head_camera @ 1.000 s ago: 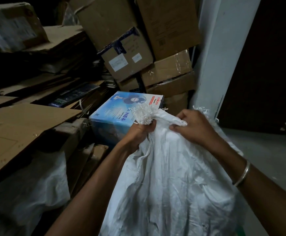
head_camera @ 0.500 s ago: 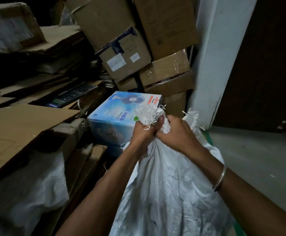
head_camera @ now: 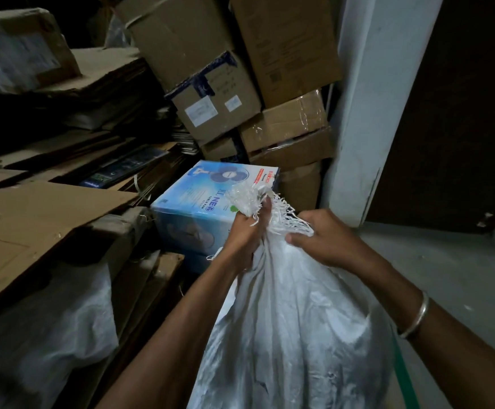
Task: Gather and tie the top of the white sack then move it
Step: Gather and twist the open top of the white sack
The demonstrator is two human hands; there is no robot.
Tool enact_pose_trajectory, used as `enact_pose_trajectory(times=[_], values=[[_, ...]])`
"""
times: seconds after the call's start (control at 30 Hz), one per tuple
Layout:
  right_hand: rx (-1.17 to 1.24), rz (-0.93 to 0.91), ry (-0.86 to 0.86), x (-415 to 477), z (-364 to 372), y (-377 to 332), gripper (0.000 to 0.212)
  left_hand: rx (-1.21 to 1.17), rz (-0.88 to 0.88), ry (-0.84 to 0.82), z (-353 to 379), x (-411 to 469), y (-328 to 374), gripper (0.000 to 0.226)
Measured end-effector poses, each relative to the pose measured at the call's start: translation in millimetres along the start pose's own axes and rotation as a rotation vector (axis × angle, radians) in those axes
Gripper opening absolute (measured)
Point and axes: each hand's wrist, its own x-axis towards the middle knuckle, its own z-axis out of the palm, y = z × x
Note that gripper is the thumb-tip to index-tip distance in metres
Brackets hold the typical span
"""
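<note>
A full white woven sack [head_camera: 293, 335] stands in front of me, its body bulging below my hands. Its frayed top edge [head_camera: 249, 199] is bunched into a tuft. My left hand [head_camera: 247, 234] is closed around the gathered neck just under that tuft. My right hand [head_camera: 325, 240] pinches the right part of the frayed rim beside it, a metal bangle on its wrist. Loose white strands hang between the two hands. The sack's bottom is out of view.
A blue table-fan box [head_camera: 207, 202] sits just behind the sack. Stacked cardboard boxes [head_camera: 228, 72] rise behind it, flattened cardboard [head_camera: 33, 219] lies to the left above another white bag [head_camera: 48, 335]. A white pillar [head_camera: 370, 113] and grey floor [head_camera: 452, 278] are at the right.
My right hand has slid a little right from the left hand, drawing more of the frayed rim in. The left hand keeps its hold on the bunched neck.
</note>
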Motion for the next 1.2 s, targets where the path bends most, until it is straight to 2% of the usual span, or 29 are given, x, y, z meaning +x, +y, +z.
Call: enact_pose_trajectory(times=[0.07,0.17,0.2,0.3,0.43,0.53,0.6,0.67,0.7,0.77,0.83,0.93,1.0,1.07,1.13,1.2], values=[[0.130,0.042,0.071,4,16,2,0.026,0.004,-0.053,-0.129,-2,-1,-1,0.059],[0.289,0.061,0.132,9,36,9,0.006,0.104,-0.032,-0.322,-10,0,-4,0.031],[0.325,0.069,0.134,9,39,11,0.005,0.121,-0.033,-0.343,-12,0,-3,0.032],[0.403,0.131,0.143,10,46,15,0.014,0.142,0.011,-0.330,-16,1,-2,0.037],[0.427,0.280,0.213,10,49,17,0.038,0.189,0.100,-0.221,-11,3,-3,0.027],[0.301,0.210,0.138,5,39,11,0.056,0.166,0.119,-0.185,-9,1,-2,0.043],[-0.042,0.177,0.035,-5,27,7,0.069,0.104,0.094,-0.170,-11,3,-2,0.067],[-0.347,0.100,0.010,-13,17,9,0.050,0.053,0.076,-0.129,-15,6,-1,0.068],[-0.364,0.055,0.029,-15,12,10,0.040,0.039,0.075,-0.117,-16,6,1,0.060],[-0.272,-0.017,0.041,-18,5,16,0.037,0.047,0.091,-0.109,-14,5,1,0.053],[-0.155,-0.072,0.038,-18,1,20,0.036,0.054,0.111,-0.135,-11,0,0,0.068],[-0.057,-0.090,0.226,-18,-1,28,0.026,0.054,0.114,-0.200,-3,-5,-1,0.079],[-0.058,-0.093,0.301,-14,-5,26,0.018,0.062,0.113,-0.200,1,-7,-2,0.072],[-0.018,-0.088,0.262,-8,-8,22,0.021,0.047,0.082,-0.203,-3,-5,-2,0.070],[0.099,0.014,0.249,-1,-11,24,0.027,0.048,-0.036,-0.255,-7,-4,0,0.055],[0.260,0.112,0.209,9,-16,32,0.020,0.107,-0.059,-0.325,-9,-2,0,0.044]])
